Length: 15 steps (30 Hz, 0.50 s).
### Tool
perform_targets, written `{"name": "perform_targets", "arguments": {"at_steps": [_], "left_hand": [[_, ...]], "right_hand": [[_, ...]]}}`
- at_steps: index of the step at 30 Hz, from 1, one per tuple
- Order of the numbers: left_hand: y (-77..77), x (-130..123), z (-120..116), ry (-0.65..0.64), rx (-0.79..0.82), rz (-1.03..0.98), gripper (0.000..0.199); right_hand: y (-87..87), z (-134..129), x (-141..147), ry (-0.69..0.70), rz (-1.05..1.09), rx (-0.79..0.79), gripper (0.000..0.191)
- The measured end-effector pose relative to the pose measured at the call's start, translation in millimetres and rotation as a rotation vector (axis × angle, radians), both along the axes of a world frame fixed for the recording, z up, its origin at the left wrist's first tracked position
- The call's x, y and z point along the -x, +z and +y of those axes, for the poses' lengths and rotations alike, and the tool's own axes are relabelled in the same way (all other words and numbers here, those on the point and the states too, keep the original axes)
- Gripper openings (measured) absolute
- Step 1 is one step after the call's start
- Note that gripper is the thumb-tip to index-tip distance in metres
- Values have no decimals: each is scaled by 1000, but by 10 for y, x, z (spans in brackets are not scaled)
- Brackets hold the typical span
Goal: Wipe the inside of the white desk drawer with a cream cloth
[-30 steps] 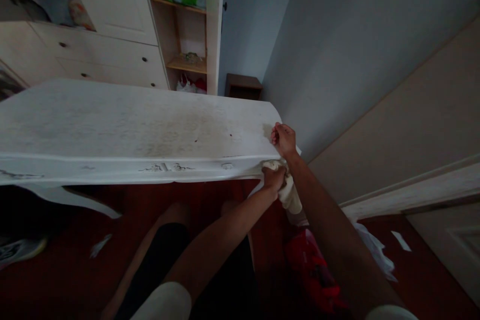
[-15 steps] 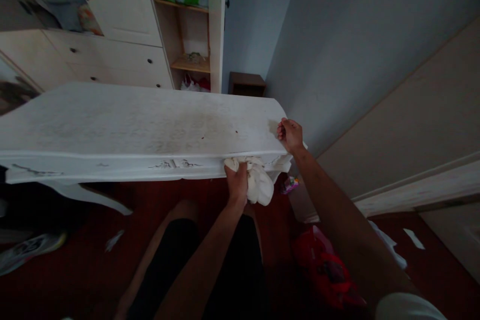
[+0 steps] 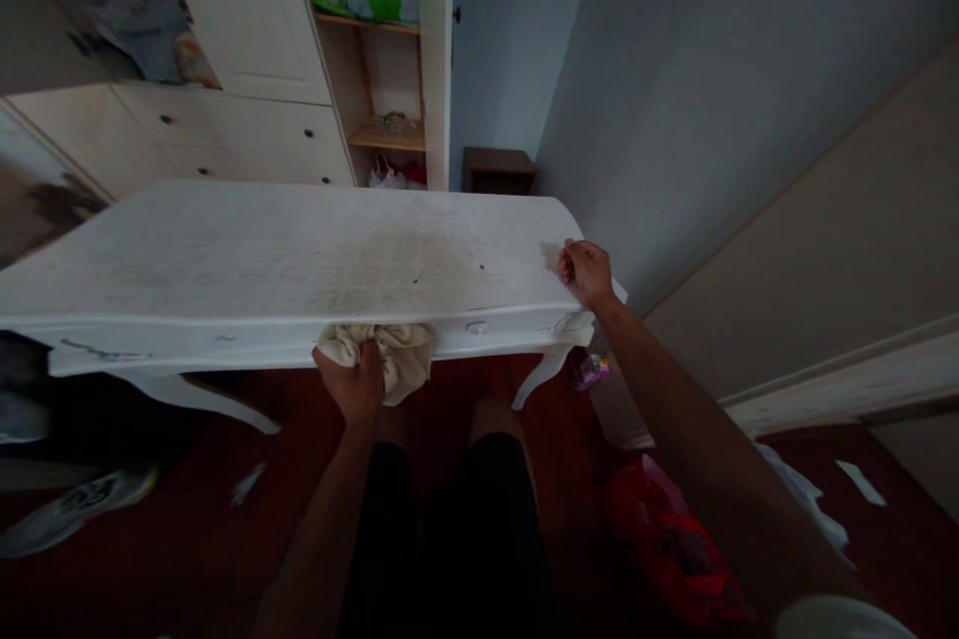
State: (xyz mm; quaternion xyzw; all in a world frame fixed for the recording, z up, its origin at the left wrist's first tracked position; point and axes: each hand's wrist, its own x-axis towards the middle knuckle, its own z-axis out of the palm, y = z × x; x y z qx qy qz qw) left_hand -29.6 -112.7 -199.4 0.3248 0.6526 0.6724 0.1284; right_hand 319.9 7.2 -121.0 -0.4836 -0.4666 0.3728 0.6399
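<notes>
A white desk (image 3: 247,260) runs across the view. On the floor below the desk's left end lies a pale shoe (image 3: 90,509). Behind the left part of the desk stands a white cupboard (image 3: 262,10) with dark knobs.

At the desk's front edge, left of its middle, the left hand (image 3: 351,381) grasps a bunched cream cloth (image 3: 409,354). The thumb lies over the folds, while the other fingers are mostly hidden by the cloth, so how tightly they squeeze cannot be told. The cloth lies against the desk's front face, spreads to the right of the hand and hangs loosely below the desk's lower edge. Above it, greyish stains (image 3: 390,260) mark the desk's top.

Farther right, a small round ornament (image 3: 478,327) sits on the desk's front. At the desk's right end, the right hand (image 3: 588,270) is held in a loose fist over the top, fingers curled in toward the palm and nothing visible in its grip; whether it bears on the surface cannot be told. Below the desk's right end are a small pink box (image 3: 591,371) and, farther right, a red bag (image 3: 666,539).
</notes>
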Motion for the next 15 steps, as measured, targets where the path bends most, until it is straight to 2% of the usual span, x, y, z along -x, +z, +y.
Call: {"name": "perform_targets", "arguments": {"at_steps": [3,7,10,13,15], "left_hand": [[-96,-84,-15,-43,97,34,39],[-218,-327,-70,-117,237,17,38],[-260,-599,-117,-278,276,16,40],[-279,-977,-142,-486,254,-122,35],[-296,-1271,-143,-556,217,-314,30]], "right_hand": [[8,-7,14,-26,-24,5,40],[12,-13,9,-26,-30,11,40],[8,-15,-2,-19,-22,16,40],[4,-12,-11,-21,-22,13,39],[1,-7,-14,-21,-20,10,39]]}}
